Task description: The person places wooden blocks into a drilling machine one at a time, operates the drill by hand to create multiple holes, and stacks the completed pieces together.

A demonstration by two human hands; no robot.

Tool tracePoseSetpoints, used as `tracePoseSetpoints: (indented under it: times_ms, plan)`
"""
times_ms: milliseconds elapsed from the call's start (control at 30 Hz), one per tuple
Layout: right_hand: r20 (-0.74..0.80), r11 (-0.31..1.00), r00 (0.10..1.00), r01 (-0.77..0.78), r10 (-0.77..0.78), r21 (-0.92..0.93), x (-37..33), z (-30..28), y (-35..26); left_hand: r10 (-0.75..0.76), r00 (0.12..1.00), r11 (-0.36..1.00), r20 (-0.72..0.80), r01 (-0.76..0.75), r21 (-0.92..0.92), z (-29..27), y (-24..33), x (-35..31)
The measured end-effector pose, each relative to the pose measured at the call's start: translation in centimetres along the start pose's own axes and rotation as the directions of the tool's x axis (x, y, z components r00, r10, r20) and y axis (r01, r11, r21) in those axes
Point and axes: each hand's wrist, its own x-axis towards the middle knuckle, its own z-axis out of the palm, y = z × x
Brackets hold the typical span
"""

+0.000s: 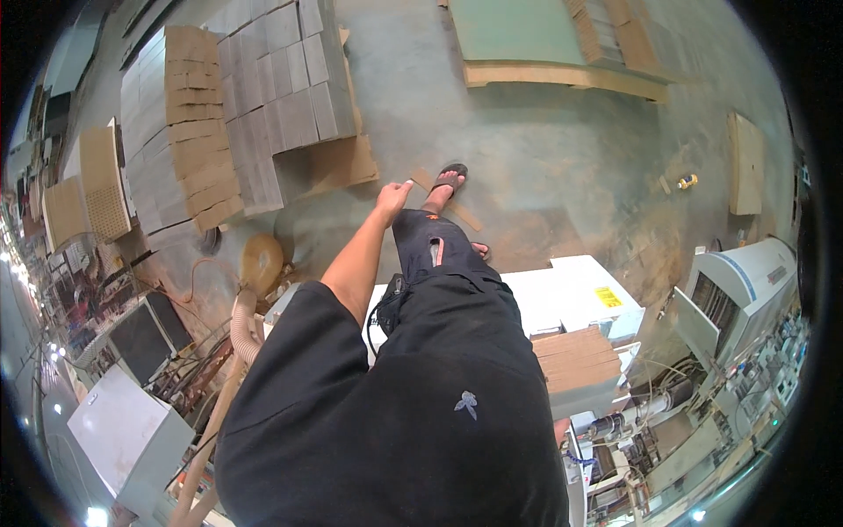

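My left hand (392, 200) reaches out beside my left leg, its fingers closed together. A small pale bit shows at the fingertips, too small to name. Just beyond them a narrow brown strip (463, 216) runs along the floor, passing behind my leg near my sandalled foot (450, 178). Whether the fingers touch that strip, I cannot tell. My right hand is not clearly visible; my black shirt covers that side.
Stacked grey boards (290, 79) and brown-edged boards (195, 123) stand at the far left. A low pallet with a green sheet (518, 35) lies ahead. White machine housing (571, 290) with brown panels (575, 358) is at my right. A ribbed hose (243, 329) rises at left.
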Motion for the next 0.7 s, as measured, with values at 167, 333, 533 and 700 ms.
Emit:
tracePoseSetpoints:
  times_ms: [167, 333, 533, 700]
  plan:
    - [-0.033, 0.984, 0.998, 0.058, -0.054, 0.168, 1.7, 1.1, 0.3, 0.035, 0.999, 0.997, 0.022, -0.037, 0.062, 1.5, 2.2, -1.6]
    - [-0.042, 0.923, 0.992, 0.123, -0.116, 0.365, 1.6, -0.1, 1.9, 0.032, 0.987, 0.999, 0.155, -0.038, 0.033, 3.8, 4.5, -3.5]
    - [-0.252, 0.791, 0.952, 0.290, -0.177, 0.539, 1.0, -0.6, 3.6, -0.057, 0.929, 0.974, 0.366, -0.030, 0.226, 5.9, 4.7, -3.2]
    - [-0.555, 0.932, 0.817, 0.309, -0.158, 0.189, 2.2, -2.2, 3.9, -0.059, 0.917, 0.877, 0.394, -0.141, 0.459, 7.6, 4.9, -4.2]
